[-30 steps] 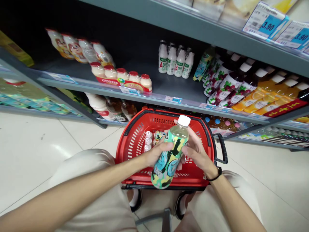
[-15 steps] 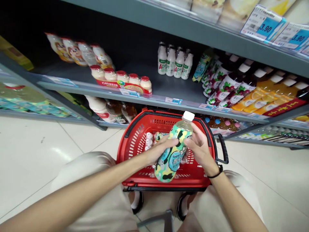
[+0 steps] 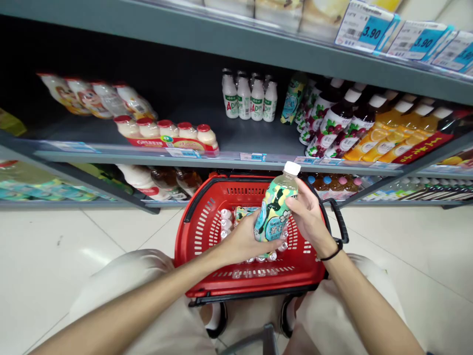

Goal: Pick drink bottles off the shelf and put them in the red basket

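Both my hands hold a drink bottle [image 3: 276, 207] with a green, yellow and black label and a white cap, tilted with the cap up and to the right, over a red shopping basket [image 3: 199, 231]. My left hand [image 3: 244, 241] cups the bottle's bottom from the left. My right hand [image 3: 308, 214] grips its upper side; a black band circles that wrist. Small bottles with pale caps [image 3: 226, 222] lie inside the basket, partly hidden behind my hands.
The basket sits on a pale tiled floor [image 3: 55, 246] before a grey shelf [image 3: 221, 155]. On it stand a red pack of small bottles [image 3: 166, 135], white bottles [image 3: 249, 98], and purple and orange juice bottles [image 3: 369, 128]. Price tags [image 3: 365, 24] hang above.
The bottle has risen and turned more upright over the basket. My left hand slid from its side down under its base. The view tilted down slightly.
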